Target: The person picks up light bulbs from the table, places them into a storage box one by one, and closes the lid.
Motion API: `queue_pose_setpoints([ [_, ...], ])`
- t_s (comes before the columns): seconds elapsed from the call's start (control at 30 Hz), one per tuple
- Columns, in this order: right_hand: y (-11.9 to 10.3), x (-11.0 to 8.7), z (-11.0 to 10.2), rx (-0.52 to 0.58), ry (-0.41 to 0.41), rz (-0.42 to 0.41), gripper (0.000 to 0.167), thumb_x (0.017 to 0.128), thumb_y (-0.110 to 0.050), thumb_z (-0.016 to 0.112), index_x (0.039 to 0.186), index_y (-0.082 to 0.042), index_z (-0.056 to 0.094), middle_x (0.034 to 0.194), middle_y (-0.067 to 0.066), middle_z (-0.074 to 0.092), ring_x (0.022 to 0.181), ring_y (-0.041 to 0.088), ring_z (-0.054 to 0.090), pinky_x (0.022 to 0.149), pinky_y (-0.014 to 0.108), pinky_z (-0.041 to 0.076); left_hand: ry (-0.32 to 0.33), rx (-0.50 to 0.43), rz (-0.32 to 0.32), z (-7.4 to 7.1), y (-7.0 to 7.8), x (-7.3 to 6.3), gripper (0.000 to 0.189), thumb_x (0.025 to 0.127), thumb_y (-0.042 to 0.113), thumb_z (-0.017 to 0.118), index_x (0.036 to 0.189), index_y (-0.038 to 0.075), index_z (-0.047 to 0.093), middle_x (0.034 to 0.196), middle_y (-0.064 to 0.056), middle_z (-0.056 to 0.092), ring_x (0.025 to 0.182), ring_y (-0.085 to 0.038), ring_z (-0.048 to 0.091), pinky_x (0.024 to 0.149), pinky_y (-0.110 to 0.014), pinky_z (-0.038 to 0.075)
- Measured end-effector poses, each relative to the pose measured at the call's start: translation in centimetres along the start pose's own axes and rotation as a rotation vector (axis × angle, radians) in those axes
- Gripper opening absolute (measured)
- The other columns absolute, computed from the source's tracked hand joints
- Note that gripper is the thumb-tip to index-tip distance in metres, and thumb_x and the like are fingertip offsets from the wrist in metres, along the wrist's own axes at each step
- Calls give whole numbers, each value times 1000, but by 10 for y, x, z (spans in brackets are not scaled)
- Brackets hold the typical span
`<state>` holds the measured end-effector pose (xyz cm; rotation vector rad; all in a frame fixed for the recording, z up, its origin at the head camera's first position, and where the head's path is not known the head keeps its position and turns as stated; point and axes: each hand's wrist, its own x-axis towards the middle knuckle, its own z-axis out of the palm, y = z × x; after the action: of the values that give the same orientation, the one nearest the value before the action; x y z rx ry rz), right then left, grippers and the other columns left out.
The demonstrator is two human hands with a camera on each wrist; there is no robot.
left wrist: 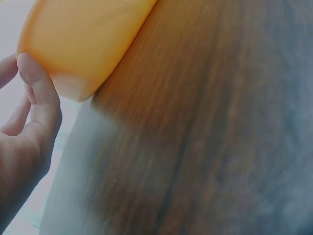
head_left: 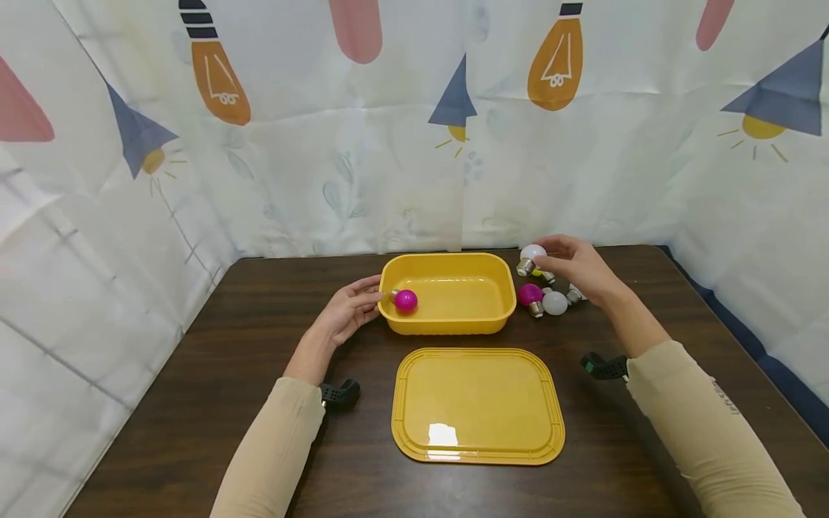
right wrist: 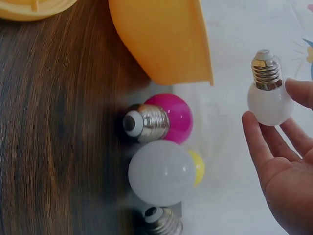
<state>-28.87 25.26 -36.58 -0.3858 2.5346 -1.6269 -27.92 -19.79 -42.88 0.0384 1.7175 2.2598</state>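
Note:
My right hand point(head_left: 576, 266) holds a white light bulb point(right wrist: 270, 105) by its round globe, with the metal screw base pointing away from the palm. In the head view it is raised over the loose bulbs beside the tub's right end. My left hand point(head_left: 348, 308) grips the left rim of a yellow plastic tub point(head_left: 453, 325), thumb at the edge. Inside the tub, near that hand, lies a magenta bulb point(head_left: 406, 301). Another magenta bulb point(right wrist: 178, 117), a white bulb point(right wrist: 161, 172) and a partly hidden yellow bulb point(right wrist: 198, 167) lie close together on the table.
A flat yellow tray or lid point(head_left: 478, 406) lies on the dark wood table point(head_left: 518, 489), in front of the tub. One more bulb point(head_left: 575, 293) rests at the right of the group, partly behind my right wrist. A printed curtain point(head_left: 388, 180) hangs behind the table.

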Motion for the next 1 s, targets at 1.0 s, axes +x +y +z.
queue_pose_setpoints([
  [1.0, -9, 17, 26, 47, -60, 36, 55, 100, -32, 70, 144, -4, 51, 142, 18, 52, 129, 37, 49, 108, 59, 41, 11, -14, -6, 3, 1, -2, 54, 104, 2, 59, 155, 2, 40, 127, -14, 60, 86, -15, 68, 79, -25, 57],
])
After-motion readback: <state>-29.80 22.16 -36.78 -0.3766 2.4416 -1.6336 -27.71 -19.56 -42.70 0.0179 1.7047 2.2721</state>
